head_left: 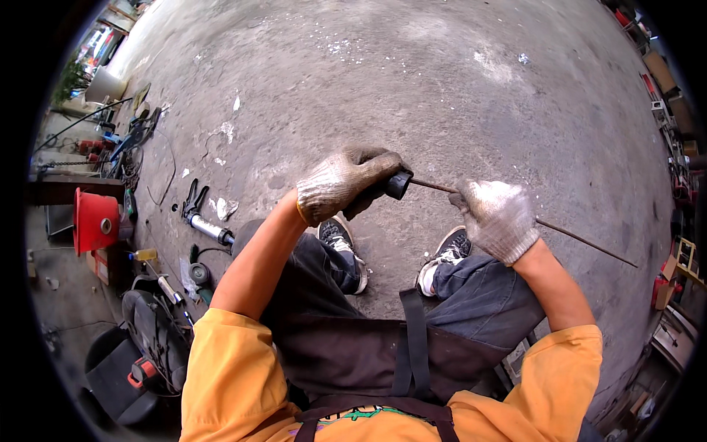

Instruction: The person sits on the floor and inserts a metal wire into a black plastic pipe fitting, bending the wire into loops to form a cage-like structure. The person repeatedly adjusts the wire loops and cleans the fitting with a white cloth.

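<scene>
Both of my hands wear dirty whitish knit work gloves and are raised above my knees. My left hand (342, 183) is closed around a black cylindrical piece (398, 186); its round end shows past the fingers and the rest lies hidden in the palm. A thin brown metal rod (585, 241) runs out of that end toward the right. Partway along the rod, my right hand (499, 219) grips it in a fist, and a long bare stretch sticks out beyond, slanting down to the right. Whether the rod is fixed in the black piece, I cannot tell.
On the concrete floor (412, 96) to the left lies a silver-barrelled gun-like tool (206, 227) with black handles. A red container (96, 221), a power tool (199, 274) and a black seat (118, 372) stand further left. Several boxes and tools line the right edge.
</scene>
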The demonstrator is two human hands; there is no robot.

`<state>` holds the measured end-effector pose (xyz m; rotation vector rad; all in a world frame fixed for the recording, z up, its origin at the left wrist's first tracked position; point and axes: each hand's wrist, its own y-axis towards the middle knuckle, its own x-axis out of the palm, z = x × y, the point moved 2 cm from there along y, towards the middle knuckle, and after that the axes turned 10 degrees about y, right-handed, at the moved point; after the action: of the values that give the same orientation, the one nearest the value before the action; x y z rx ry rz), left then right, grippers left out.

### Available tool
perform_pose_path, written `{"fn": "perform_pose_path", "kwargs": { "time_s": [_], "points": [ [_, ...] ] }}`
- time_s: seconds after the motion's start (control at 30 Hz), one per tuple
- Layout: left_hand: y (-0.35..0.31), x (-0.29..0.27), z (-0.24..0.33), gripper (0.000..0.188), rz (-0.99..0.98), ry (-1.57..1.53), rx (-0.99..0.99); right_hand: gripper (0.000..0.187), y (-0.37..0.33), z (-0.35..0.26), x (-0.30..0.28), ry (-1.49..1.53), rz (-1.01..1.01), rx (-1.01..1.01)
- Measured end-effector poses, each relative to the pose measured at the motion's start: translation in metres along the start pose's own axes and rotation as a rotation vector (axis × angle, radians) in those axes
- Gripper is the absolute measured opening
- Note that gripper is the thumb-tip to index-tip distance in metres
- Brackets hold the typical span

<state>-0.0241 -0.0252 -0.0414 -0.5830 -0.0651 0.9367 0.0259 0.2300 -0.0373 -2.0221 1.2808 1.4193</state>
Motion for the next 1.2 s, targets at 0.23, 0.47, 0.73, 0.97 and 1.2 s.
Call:
{"fn": "perform_pose_path", "kwargs": {
  "time_s": [0.23,0.47,0.73,0.97,1.2],
  "points": [
    [-0.001,-0.001,0.0,0.036,-0.077,0.039,-0.045,0.007,0.0,0.002,0.015,-0.048,-0.103,0.037],
    [0.004,-0.012,0.005,0.037,0.092,-0.129,0.001,0.028,0.02,-0.003,0.002,-0.09,0.053,0.036],
    [-0.004,-0.022,0.002,0.039,0.157,-0.186,0.082,0.033,0.011,-0.009,-0.014,-0.096,0.091,0.043],
    [-0.018,-0.011,0.007,0.036,0.091,-0.008,-0.007,0.017,0.009,-0.018,0.0,-0.057,-0.032,0.024],
    [-0.018,-0.002,0.001,0.04,0.025,0.095,-0.027,0.002,0.0,-0.013,0.019,0.081,-0.149,0.13]
  ]
}}
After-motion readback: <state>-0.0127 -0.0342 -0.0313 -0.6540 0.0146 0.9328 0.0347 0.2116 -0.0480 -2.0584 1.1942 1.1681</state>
